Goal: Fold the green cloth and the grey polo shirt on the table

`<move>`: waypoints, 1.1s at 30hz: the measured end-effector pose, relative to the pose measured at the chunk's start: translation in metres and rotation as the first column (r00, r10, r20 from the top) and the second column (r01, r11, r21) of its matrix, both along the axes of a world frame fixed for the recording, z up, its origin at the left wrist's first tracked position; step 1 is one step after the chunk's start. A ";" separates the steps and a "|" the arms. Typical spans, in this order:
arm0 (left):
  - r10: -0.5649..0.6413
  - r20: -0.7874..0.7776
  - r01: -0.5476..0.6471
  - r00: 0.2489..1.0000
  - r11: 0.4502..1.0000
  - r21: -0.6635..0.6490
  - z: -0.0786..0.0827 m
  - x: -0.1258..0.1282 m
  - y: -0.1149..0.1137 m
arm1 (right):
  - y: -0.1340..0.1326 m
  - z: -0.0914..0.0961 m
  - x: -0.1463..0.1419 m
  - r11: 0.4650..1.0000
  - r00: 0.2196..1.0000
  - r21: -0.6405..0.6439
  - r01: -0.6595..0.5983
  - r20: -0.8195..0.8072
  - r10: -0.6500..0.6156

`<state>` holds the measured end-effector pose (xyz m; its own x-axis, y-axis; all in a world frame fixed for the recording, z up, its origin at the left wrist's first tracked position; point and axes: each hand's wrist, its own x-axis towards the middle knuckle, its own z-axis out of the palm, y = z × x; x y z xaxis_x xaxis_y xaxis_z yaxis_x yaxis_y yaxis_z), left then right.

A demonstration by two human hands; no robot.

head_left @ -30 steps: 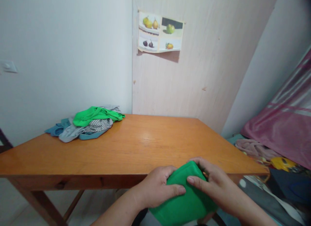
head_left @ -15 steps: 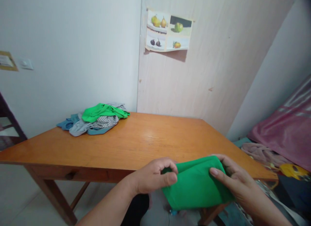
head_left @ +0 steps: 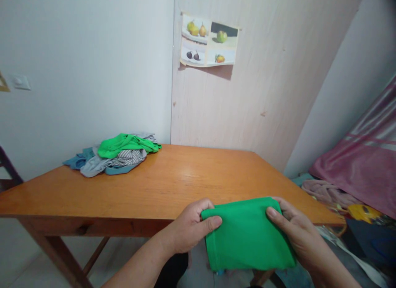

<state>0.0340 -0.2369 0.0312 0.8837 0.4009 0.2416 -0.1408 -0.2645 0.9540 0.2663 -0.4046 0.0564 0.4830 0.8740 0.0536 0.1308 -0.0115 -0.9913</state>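
A green cloth (head_left: 247, 236), folded into a flat rectangle, hangs between my two hands in front of the table's near edge. My left hand (head_left: 198, 224) pinches its upper left corner, thumb on the near face and fingers behind. At the upper right side, my right hand (head_left: 289, 226) grips it the same way, with the thumb lying on the front. Whether the cloth is a garment I cannot tell. The fingers behind it are partly hidden.
A heap of clothes (head_left: 120, 154), bright green, striped grey and blue, lies at the back left of the wooden table (head_left: 198, 176). Fruit pictures (head_left: 208, 40) hang on the wall. A pink curtain-like cloth (head_left: 359, 164) and a yellow item (head_left: 363, 213) are at the right.
The cloth's top edge has been drawn straighter and its front face lies flatter. My left hand has shifted slightly left and now holds the upper left corner. The view has turned slightly right.
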 end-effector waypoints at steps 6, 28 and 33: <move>0.021 0.067 -0.010 0.998 0.986 -0.165 0.015 0.001 0.002 | 0.001 0.004 0.011 0.997 0.997 0.008 -0.077 -0.001 0.077; 0.492 0.098 -0.183 0.865 0.127 0.975 0.052 0.023 0.064 | 0.102 -0.023 0.030 0.973 0.344 0.230 -0.014 0.915 -0.211; 0.487 0.024 -0.053 0.873 0.047 0.997 0.011 0.022 0.067 | 0.104 -0.068 0.026 0.983 0.242 0.183 -0.034 0.955 -0.169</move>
<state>0.0556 -0.1701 0.0420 0.8672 0.2388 0.4370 0.3538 -0.9130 -0.2033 0.2927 -0.3011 -0.0112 0.0350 0.7729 0.6336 0.9933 0.0431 -0.1074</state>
